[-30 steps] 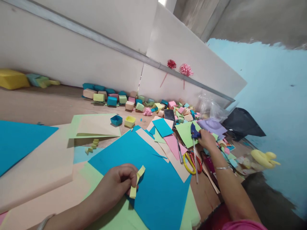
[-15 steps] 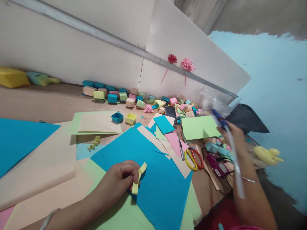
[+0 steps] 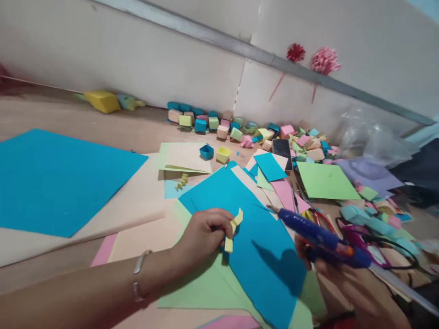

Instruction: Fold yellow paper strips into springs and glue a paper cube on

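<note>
My left hand (image 3: 202,235) pinches a small folded yellow paper strip (image 3: 232,230) above a large blue paper sheet (image 3: 254,242). My right hand (image 3: 346,276) grips a blue glue gun (image 3: 318,237) whose nozzle points left toward the strip, a short gap away. A clear glue stick (image 3: 404,285) sticks out of the gun's back end. Light green and peach sheets lie under the blue one.
Many small folded paper boxes (image 3: 219,125) line the wall. A phone (image 3: 283,148), a green sheet (image 3: 325,180), scissors (image 3: 317,214) and paper scraps crowd the right side. A big blue sheet (image 3: 58,180) lies at left. Two paper flowers (image 3: 310,55) hang on the wall.
My right hand picked the glue gun up from the right-side pile and brought it down and left, close to the yellow strip. The view shifted left and down.
</note>
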Demonstrator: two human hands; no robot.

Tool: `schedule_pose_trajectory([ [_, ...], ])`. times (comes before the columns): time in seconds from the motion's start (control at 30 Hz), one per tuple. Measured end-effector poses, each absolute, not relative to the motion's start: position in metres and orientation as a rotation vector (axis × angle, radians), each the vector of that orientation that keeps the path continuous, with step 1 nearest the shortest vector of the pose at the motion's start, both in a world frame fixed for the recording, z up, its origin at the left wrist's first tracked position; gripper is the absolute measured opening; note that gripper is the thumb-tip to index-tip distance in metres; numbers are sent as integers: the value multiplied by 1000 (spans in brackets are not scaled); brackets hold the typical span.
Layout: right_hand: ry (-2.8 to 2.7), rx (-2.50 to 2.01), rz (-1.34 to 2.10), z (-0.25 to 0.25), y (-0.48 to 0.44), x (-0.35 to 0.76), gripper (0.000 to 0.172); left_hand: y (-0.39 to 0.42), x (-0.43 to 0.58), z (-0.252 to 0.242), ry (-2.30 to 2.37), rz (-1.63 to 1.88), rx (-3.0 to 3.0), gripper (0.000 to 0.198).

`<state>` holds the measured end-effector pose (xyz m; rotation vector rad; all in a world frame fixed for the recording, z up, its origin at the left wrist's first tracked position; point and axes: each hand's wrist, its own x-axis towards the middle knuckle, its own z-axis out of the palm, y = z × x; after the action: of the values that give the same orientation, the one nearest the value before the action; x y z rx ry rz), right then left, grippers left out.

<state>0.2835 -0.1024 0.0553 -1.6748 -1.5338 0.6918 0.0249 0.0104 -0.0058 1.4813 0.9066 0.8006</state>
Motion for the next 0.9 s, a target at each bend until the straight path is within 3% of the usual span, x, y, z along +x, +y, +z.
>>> schedule_pose_trajectory([
  [0.23,-1818,-1639,921,35,-102,271,28,11,27,-13,905,802,1445,28],
  [0.9,-1858,-1751,856,22,-98,265,27,10,23,-16,819,874,1778,34],
])
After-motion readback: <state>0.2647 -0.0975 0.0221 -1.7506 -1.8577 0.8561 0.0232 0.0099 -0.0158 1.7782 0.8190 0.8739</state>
